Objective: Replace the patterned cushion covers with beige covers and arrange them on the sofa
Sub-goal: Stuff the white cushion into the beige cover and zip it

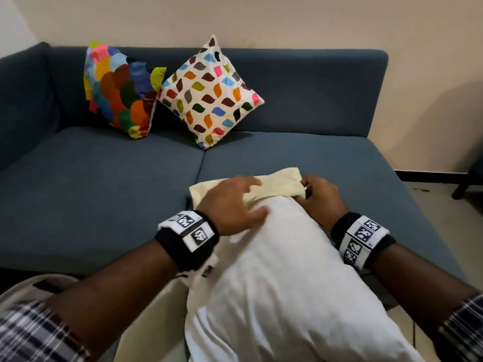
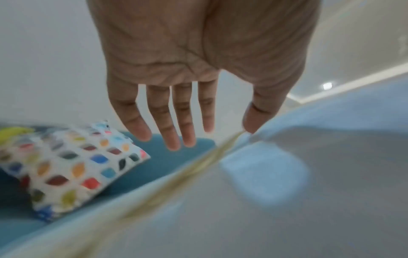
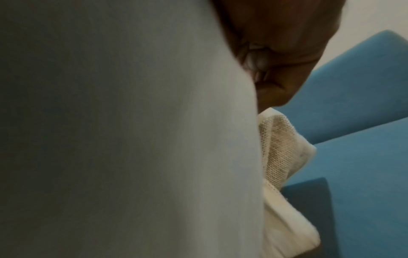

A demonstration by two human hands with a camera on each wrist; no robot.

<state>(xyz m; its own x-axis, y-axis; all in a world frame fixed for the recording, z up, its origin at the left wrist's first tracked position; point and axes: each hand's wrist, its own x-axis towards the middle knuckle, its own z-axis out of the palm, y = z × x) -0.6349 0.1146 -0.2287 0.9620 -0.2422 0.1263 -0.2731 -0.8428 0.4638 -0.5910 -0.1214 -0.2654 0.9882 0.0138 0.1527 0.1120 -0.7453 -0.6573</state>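
Left hand (image 1: 232,202): fingers spread, resting on white cushion insert (image 1: 282,283). Right hand (image 1: 322,197): pinches beige cover (image 1: 277,182).

white cushion insert (image 1: 282,283): near end cut off by the head view's bottom edge; far end hidden inside the beige cover (image 1: 277,185).
right hand (image 1: 322,198): fingertips hidden behind the cover's edge; in the right-wrist view mostly blocked by the insert.
left-wrist view: lower half smeared by blur.
spotted cushion (image 2: 73,167): blurred, cut off at the left edge.
forearms: cut off at the lower corners of the head view.
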